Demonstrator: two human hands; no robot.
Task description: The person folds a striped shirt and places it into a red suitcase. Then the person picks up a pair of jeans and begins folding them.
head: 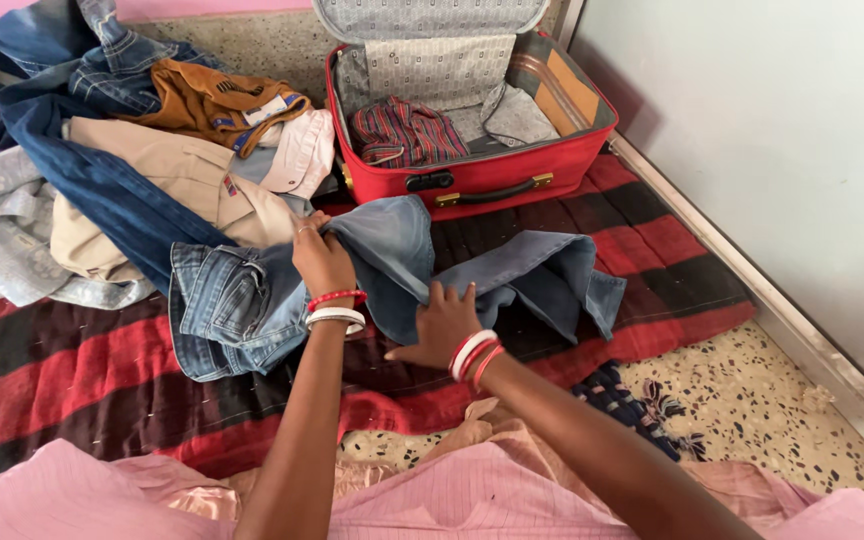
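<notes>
A pair of light blue jeans (392, 265) lies partly folded on a red and dark striped blanket (72, 370). My left hand (320, 258) grips a fold of the denim near the waistband and lifts it. My right hand (442, 325) presses down on the lower edge of the same jeans, fingers spread over the cloth. Both wrists carry red and white bangles. Just beyond the jeans stands an open red suitcase (472, 175) with a striped shirt (407, 132) and a grey cloth inside.
A heap of clothes (142, 170) covers the left side: dark jeans, beige trousers, a brown shirt, pale grey fabric. A white wall (782, 150) runs along the right. Speckled floor (752, 410) shows at lower right. My pink garment fills the bottom edge.
</notes>
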